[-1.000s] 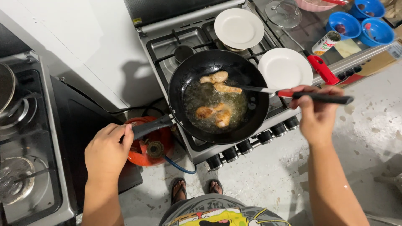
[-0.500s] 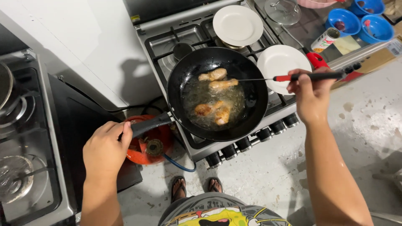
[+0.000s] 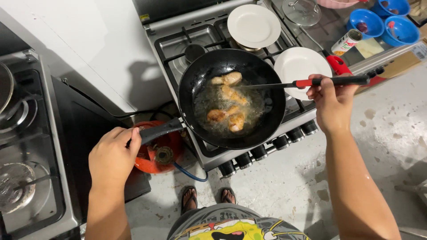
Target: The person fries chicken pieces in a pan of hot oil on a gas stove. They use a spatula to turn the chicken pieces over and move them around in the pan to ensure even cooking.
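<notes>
Left hand (image 3: 111,155) grips the frying pan (image 3: 231,98) handle; right hand (image 3: 331,102) fingers clasp the spatula (image 3: 311,82), its long axis reaching leftward to the chicken pieces (image 3: 229,104).

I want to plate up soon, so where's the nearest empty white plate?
In the head view, a white plate sits on the stove, right of the pan, just behind the right hand.

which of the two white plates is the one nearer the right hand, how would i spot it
Start at the gas stove with the black frying pan on it. Two empty white plates lie beside the pan. The plate you want is on the stove's right edge, under the red-handled utensil held by the right hand.
</notes>
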